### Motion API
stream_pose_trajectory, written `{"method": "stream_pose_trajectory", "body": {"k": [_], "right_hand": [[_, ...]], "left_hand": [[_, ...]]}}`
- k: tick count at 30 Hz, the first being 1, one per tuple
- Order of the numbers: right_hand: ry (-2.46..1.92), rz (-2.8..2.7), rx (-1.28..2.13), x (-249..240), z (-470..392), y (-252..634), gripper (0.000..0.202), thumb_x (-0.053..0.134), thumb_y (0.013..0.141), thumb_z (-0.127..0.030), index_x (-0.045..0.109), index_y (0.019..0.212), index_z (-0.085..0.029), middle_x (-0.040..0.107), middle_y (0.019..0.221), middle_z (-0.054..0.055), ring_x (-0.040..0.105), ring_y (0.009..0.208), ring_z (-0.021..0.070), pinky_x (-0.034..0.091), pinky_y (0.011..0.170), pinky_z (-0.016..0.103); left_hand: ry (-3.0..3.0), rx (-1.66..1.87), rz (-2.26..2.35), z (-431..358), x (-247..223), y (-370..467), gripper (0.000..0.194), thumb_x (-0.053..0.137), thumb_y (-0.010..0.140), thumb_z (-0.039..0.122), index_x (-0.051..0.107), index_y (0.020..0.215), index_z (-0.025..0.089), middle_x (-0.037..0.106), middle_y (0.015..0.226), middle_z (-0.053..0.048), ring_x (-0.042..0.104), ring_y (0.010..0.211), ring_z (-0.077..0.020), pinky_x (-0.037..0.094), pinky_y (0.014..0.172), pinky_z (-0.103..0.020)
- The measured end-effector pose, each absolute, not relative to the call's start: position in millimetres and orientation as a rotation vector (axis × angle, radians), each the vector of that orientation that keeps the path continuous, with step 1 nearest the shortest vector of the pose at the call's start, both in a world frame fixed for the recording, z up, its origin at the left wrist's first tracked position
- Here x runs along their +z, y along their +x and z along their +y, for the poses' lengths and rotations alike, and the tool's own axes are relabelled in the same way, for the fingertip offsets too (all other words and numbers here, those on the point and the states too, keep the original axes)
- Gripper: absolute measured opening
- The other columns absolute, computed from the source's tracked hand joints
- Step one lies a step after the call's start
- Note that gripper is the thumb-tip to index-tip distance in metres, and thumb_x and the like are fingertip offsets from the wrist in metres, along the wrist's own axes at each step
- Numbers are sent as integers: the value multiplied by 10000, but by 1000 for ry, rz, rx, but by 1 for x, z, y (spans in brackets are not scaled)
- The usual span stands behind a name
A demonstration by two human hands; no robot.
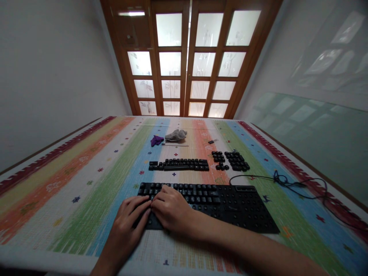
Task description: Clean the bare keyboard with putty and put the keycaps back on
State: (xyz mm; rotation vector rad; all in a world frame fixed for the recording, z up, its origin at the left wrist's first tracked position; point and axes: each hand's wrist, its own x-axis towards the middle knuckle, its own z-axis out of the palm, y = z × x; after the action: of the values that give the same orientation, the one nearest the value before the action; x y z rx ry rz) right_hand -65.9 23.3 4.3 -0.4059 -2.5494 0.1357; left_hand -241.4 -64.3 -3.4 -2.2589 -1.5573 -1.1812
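Observation:
A black keyboard (pixel 238 207) lies on the striped tablecloth, with keycaps on its upper left part and bare switches on its right part and lower rows. My left hand (pixel 128 218) rests at the keyboard's left edge, fingers extended and spread a little. My right hand (pixel 169 207) is over the left part of the keys, its fingers curled together and touching near my left fingertips. What lies beneath the right fingertips is hidden. Loose black keycaps (pixel 185 165) stand in rows behind the keyboard, and another group of keycaps (pixel 235 161) sits to their right.
Farther back are a grey cloth (pixel 176 135), a purple cloth (pixel 156 140), a thin stick (pixel 179 145) and a small black tool with wire loops (pixel 212 142). The keyboard's cable (pixel 287 182) coils at the right. Wooden glazed doors stand beyond the table.

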Motion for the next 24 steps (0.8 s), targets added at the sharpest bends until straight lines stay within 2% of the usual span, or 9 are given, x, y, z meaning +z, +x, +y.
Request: {"method": "stream_pose_trajectory", "body": {"k": [5, 10, 14, 18, 24], "right_hand": [[-425, -2556, 134, 11, 19, -65, 79, 600, 892, -138, 663, 845, -149, 677, 985, 127, 507, 894, 240, 441, 751, 361], [-446, -2623, 153, 20, 15, -62, 118, 598, 882, -208, 684, 870, -129, 648, 1015, 146, 498, 967, 261, 472, 833, 398], [-436, -2606, 230, 26, 20, -60, 143, 616, 880, -247, 718, 899, -149, 630, 1153, 158, 492, 1083, 274, 472, 925, 419], [-429, -2639, 265, 28, 30, -61, 181, 633, 875, -280, 733, 969, -161, 616, 1182, 165, 481, 1142, 299, 461, 941, 464], [-422, -2702, 281, 26, 36, -60, 153, 677, 849, -300, 766, 874, -178, 601, 1224, 163, 462, 1229, 325, 441, 975, 497]], "left_hand": [[-2261, -1186, -1562, -64, -4, -242, 206, 551, 980, 234, 683, 1138, 242, 698, 1128, -62, 634, 1054, -225, 537, 927, -399], [-2282, -1184, -1566, -64, -5, -243, 212, 556, 979, 227, 683, 1149, 231, 690, 1146, -63, 621, 1078, -221, 531, 941, -389], [-2274, -1175, -1570, -63, -5, -243, 220, 554, 977, 238, 689, 1150, 243, 688, 1161, -65, 625, 1077, -229, 539, 934, -402], [-2265, -1166, -1577, -63, -5, -243, 213, 554, 976, 252, 693, 1137, 248, 685, 1159, -70, 626, 1075, -236, 545, 922, -409], [-2280, -1139, -1556, -63, -6, -242, 230, 542, 985, 240, 682, 1167, 247, 678, 1172, -69, 618, 1082, -234, 539, 928, -407]]}}
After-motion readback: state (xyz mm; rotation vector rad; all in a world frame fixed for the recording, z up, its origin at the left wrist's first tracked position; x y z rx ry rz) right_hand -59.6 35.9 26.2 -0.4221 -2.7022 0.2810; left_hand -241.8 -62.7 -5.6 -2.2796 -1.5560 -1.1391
